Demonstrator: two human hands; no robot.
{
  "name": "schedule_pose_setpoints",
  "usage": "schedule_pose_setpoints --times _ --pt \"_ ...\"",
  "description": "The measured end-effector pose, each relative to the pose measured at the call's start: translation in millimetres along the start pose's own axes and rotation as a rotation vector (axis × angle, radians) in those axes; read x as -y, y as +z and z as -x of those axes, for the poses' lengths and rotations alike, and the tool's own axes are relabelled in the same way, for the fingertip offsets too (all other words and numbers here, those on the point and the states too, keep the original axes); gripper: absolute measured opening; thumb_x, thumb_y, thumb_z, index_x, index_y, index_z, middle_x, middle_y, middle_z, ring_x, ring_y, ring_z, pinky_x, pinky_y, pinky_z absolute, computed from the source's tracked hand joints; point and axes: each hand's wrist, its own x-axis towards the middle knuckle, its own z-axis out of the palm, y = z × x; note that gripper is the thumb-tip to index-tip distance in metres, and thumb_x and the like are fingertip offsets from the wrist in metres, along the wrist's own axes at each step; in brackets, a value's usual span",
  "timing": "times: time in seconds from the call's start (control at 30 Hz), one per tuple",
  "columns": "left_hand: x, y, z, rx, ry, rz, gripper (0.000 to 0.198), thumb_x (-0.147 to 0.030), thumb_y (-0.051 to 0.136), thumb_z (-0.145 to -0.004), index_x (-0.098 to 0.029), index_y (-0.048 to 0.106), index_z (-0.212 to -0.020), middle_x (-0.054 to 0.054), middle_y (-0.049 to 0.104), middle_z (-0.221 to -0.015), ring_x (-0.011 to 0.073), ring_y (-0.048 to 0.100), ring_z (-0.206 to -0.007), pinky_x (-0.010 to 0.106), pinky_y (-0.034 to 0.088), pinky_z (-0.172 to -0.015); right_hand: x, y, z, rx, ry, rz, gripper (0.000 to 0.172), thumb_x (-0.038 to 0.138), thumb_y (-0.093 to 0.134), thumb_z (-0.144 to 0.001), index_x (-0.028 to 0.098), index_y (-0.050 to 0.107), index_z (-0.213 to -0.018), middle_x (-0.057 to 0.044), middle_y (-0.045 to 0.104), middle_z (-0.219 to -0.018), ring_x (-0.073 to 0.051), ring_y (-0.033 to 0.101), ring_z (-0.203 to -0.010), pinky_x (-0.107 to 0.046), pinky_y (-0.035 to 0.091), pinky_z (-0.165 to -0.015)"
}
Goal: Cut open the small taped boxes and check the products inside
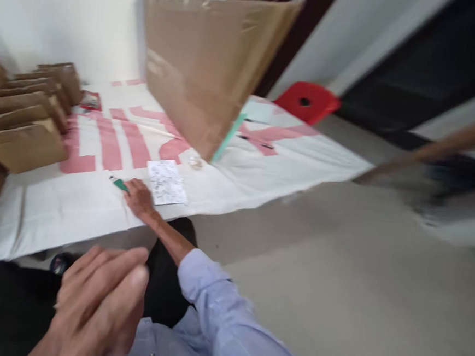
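My right hand (139, 198) rests at the near edge of the cloth-covered table, its fingers closed on a small green tool (119, 183) with a pale tip. Just right of that hand lies a white sheet with dark marks (167, 182). Close to the camera at the lower left, my left hand (100, 299) is raised above my lap, blurred, with its fingers stretched out and nothing visible in them. Beyond the sheet, a large brown cardboard piece (196, 70) stands on the table, with a green strip (229, 138) along its lower right edge.
Several brown cardboard pieces (29, 112) stand in a row at the left, near a small red and white packet (90, 100). The white cloth (237, 183) bears red markings. A red stool (309, 101) is behind the table's right end. A blurred brown bar (441, 150) crosses the right side.
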Motion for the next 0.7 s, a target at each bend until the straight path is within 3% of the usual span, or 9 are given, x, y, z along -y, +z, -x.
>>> schedule_pose_setpoints --times 0.07,0.13,0.3,0.47,0.6,0.7 --pt "6 5.1 -2 -0.065 0.007 -0.112 0.075 -0.007 0.072 -0.090 -0.031 0.060 -0.160 0.009 0.086 -0.114 0.0246 0.082 -0.087 0.040 0.071 -0.070 -2 4 8 -0.023 0.009 -0.020 0.023 0.016 0.063 -0.102 0.023 0.074 -0.120 -0.012 0.074 -0.122 -0.029 0.063 -0.116 -0.042 0.054 -0.103" --pt "21 6.2 6 -0.012 -0.023 -0.176 0.061 -0.005 0.065 -0.096 -0.026 0.062 -0.153 0.010 0.084 -0.112 0.0221 0.081 -0.089 0.036 0.068 -0.073 -8 12 15 -0.060 -0.008 -0.036 0.023 0.017 0.062 -0.101 0.021 0.074 -0.120 -0.014 0.074 -0.120 -0.030 0.063 -0.114 -0.043 0.053 -0.101" --pt "63 -18.2 56 0.127 -0.266 -0.434 0.039 -0.014 0.063 -0.101 -0.026 0.066 -0.138 0.014 0.079 -0.118 0.0266 0.078 -0.102 0.043 0.066 -0.085 -22 30 26 -0.160 -0.100 -0.097 0.023 0.023 0.058 -0.099 0.020 0.073 -0.117 -0.016 0.074 -0.114 -0.033 0.062 -0.110 -0.046 0.052 -0.098" --pt "104 -86.9 86 0.109 -0.550 -0.696 0.041 -0.025 0.070 -0.096 -0.026 0.068 -0.137 0.017 0.070 -0.138 0.0369 0.068 -0.128 0.058 0.058 -0.109 -26 32 32 -0.170 -0.103 -0.096 0.026 0.026 0.056 -0.097 0.020 0.073 -0.116 -0.016 0.073 -0.111 -0.033 0.062 -0.108 -0.046 0.052 -0.096" --pt "139 -156.1 88 0.035 -0.754 -0.888 0.052 -0.029 0.078 -0.087 -0.023 0.069 -0.138 0.020 0.062 -0.148 0.0439 0.058 -0.139 0.065 0.046 -0.121 -26 33 33 -0.183 -0.112 -0.098 0.026 0.026 0.056 -0.097 0.020 0.072 -0.117 -0.017 0.073 -0.111 -0.034 0.062 -0.107 -0.046 0.052 -0.095" --pt "159 -195.3 86 -0.001 -0.865 -1.002 0.062 -0.033 0.082 -0.083 -0.022 0.067 -0.143 0.023 0.055 -0.159 0.0490 0.051 -0.147 0.068 0.041 -0.123 -26 33 33 -0.185 -0.123 -0.097 0.026 0.026 0.058 -0.096 0.020 0.072 -0.117 -0.017 0.073 -0.110 -0.034 0.062 -0.106 -0.047 0.053 -0.094"
